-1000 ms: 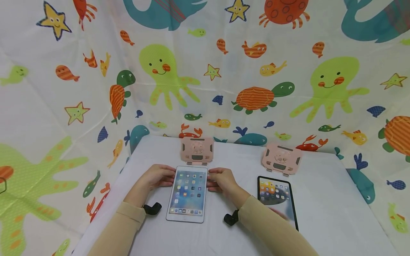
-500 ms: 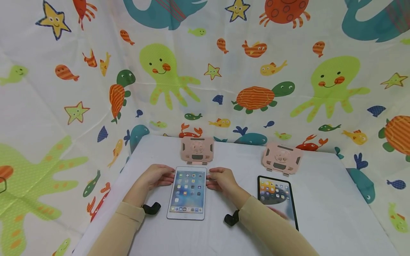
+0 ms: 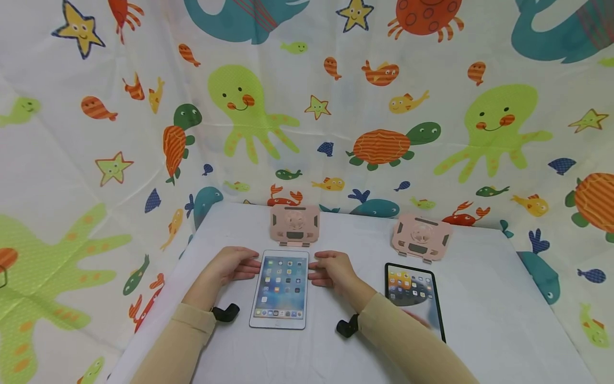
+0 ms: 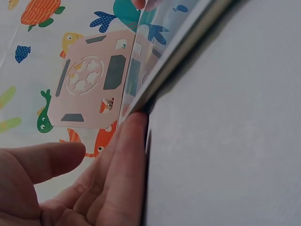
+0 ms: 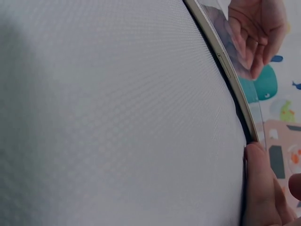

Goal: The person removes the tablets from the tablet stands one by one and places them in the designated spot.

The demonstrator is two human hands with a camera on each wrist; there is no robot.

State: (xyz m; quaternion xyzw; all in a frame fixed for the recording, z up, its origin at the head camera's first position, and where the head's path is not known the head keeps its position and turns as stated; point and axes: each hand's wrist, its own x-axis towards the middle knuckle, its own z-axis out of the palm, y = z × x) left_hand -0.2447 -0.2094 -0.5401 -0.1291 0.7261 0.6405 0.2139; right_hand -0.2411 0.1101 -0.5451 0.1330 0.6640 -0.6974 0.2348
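A white-framed tablet (image 3: 280, 288) lies screen up on the white table, its screen lit with app icons. My left hand (image 3: 235, 264) is at its upper left edge, and my right hand (image 3: 333, 266) is opposite at the upper right edge. In the left wrist view, fingertips of the left hand (image 4: 117, 179) touch the tablet's side (image 4: 181, 49), with the thumb held off. The right wrist view has the right hand (image 5: 263, 188) touching the other side of the tablet (image 5: 225, 66). Neither hand curls round it.
Behind the tablet stands a pink plate (image 3: 282, 234) with cut-outs and a hinged foot, like a tablet stand. A second such stand (image 3: 403, 240) is farther right. Below that, a black-framed tablet (image 3: 400, 277) lies partly under my right sleeve. A sea-animal curtain (image 3: 345, 122) hangs behind.
The white tablet's lower edge has shifted slightly away from me and a little to the right, so it lies straighter. Both hands have barely moved.
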